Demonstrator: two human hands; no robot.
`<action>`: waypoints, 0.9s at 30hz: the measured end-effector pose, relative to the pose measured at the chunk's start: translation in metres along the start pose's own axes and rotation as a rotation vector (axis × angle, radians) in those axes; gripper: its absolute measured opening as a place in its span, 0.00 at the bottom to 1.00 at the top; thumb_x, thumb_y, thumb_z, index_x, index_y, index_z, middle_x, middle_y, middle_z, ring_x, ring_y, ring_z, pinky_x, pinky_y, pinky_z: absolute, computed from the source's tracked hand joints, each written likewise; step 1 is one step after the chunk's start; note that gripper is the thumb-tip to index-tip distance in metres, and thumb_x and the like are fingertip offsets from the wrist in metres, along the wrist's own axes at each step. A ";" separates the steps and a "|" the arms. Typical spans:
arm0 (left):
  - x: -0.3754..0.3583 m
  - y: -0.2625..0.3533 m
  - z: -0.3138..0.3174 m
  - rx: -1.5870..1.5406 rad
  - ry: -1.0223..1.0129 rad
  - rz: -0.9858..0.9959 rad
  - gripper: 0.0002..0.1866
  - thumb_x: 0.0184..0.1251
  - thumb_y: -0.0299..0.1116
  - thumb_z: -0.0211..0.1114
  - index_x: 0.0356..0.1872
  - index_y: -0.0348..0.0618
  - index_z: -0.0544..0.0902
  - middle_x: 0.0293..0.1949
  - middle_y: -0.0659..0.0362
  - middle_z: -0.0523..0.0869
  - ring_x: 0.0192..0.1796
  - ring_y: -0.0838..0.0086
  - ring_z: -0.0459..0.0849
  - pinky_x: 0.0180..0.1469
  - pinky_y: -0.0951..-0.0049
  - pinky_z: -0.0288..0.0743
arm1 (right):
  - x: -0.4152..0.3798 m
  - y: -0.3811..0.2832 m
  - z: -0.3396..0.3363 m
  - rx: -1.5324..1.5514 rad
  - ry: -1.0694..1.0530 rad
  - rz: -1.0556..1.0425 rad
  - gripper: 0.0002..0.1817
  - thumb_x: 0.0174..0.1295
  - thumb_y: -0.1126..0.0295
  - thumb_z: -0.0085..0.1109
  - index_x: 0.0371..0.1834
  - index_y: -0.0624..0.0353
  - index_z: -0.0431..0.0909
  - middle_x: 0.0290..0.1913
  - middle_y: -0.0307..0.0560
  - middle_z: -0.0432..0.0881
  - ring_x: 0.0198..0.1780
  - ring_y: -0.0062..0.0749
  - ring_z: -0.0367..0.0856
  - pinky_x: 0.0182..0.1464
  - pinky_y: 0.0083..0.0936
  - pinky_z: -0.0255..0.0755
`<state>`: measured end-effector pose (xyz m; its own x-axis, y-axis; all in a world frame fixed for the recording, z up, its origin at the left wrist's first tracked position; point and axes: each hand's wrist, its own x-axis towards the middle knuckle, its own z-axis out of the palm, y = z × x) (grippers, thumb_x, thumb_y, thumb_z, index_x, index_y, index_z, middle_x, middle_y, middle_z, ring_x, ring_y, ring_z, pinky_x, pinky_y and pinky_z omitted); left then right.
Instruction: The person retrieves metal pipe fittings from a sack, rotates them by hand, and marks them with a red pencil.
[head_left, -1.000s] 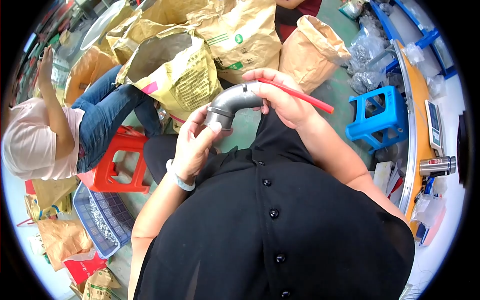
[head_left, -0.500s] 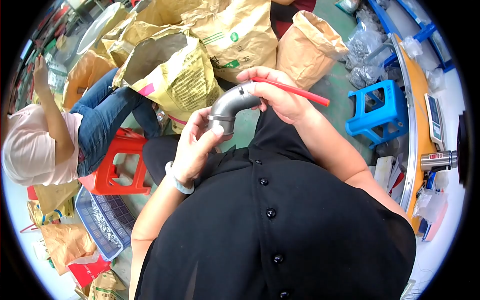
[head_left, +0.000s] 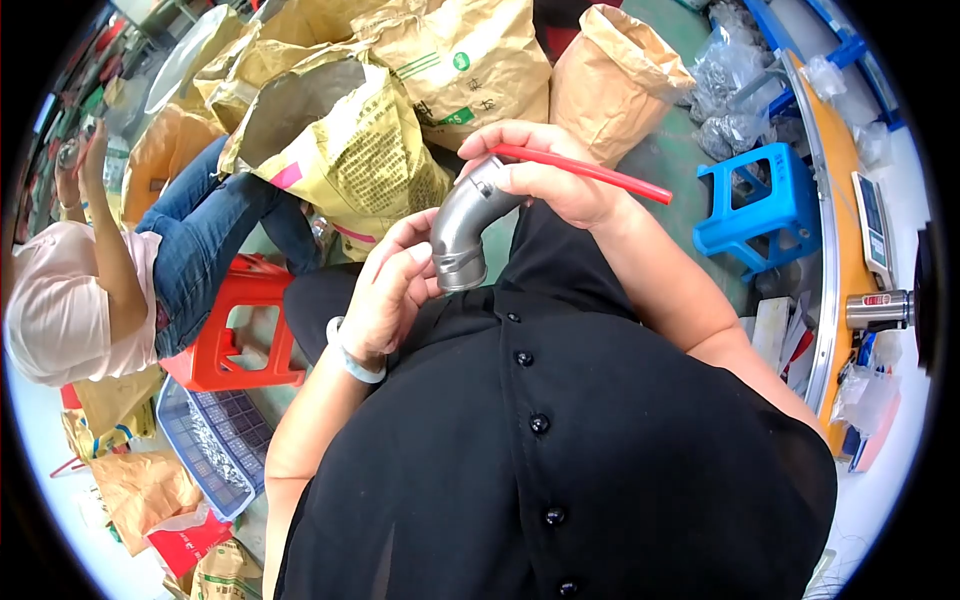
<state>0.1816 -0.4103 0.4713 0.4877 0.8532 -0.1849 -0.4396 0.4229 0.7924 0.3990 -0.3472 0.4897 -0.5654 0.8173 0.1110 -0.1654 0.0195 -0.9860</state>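
A dark grey pipe elbow [head_left: 466, 222] is held in front of my body, its lower collared end pointing down. My right hand [head_left: 540, 175] grips the upper end, thumb on the near side and fingers over the top. That same hand also keeps a slim red stick [head_left: 600, 175] lying across it, which sticks out to the right; its exact kind is not clear. My left hand [head_left: 388, 290] is curled at the left side of the elbow's lower end, with some fingertips touching or just behind it. A white band [head_left: 352, 355] is around my left wrist.
Large open paper sacks [head_left: 340, 140] and a brown paper bag [head_left: 610, 85] stand ahead. A person in jeans [head_left: 215, 230] sits at left on a red stool [head_left: 245, 330]. A blue basket [head_left: 215, 440] is lower left. At right are a blue stool [head_left: 760, 210] and an orange-edged table [head_left: 825, 130].
The elbow has turned so its lower end points more downward and nearer me. My left thumb has come off its collar front. The seated person's hands have moved.
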 end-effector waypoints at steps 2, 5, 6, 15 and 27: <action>0.002 0.003 -0.001 0.113 0.025 -0.068 0.22 0.63 0.35 0.55 0.56 0.36 0.67 0.48 0.58 0.76 0.46 0.79 0.77 0.49 0.76 0.74 | 0.001 -0.004 0.005 -0.074 -0.036 -0.012 0.19 0.55 0.71 0.51 0.50 0.66 0.70 0.42 0.47 0.79 0.44 0.24 0.76 0.48 0.21 0.69; 0.004 0.003 0.000 0.180 0.036 -0.118 0.20 0.63 0.34 0.57 0.55 0.37 0.69 0.44 0.60 0.78 0.45 0.81 0.78 0.44 0.78 0.76 | 0.004 -0.003 0.008 -0.217 -0.033 -0.023 0.17 0.55 0.70 0.51 0.48 0.64 0.72 0.40 0.44 0.79 0.41 0.22 0.76 0.44 0.19 0.70; 0.004 0.002 -0.002 0.192 0.040 -0.140 0.20 0.63 0.33 0.57 0.55 0.38 0.69 0.44 0.60 0.78 0.45 0.80 0.78 0.44 0.77 0.76 | 0.004 -0.007 0.010 -0.249 -0.029 -0.002 0.17 0.55 0.70 0.52 0.48 0.64 0.72 0.40 0.43 0.79 0.40 0.21 0.75 0.42 0.19 0.70; 0.010 -0.008 -0.014 -0.326 -0.101 -0.303 0.28 0.68 0.46 0.43 0.62 0.34 0.59 0.54 0.40 0.72 0.50 0.47 0.77 0.43 0.58 0.82 | 0.008 -0.008 0.012 -0.193 0.062 0.156 0.21 0.59 0.59 0.55 0.50 0.62 0.72 0.35 0.37 0.77 0.29 0.14 0.72 0.27 0.11 0.66; 0.014 -0.011 -0.018 -0.781 -0.170 -0.391 0.31 0.68 0.47 0.42 0.62 0.31 0.57 0.54 0.34 0.69 0.47 0.38 0.77 0.36 0.57 0.84 | 0.008 -0.005 0.010 -0.121 0.050 0.150 0.23 0.61 0.58 0.54 0.52 0.65 0.71 0.27 0.36 0.76 0.22 0.12 0.70 0.22 0.09 0.61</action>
<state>0.1797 -0.3975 0.4492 0.7891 0.5732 -0.2210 -0.5763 0.8153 0.0569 0.3870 -0.3468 0.4970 -0.5351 0.8438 -0.0413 0.0177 -0.0376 -0.9991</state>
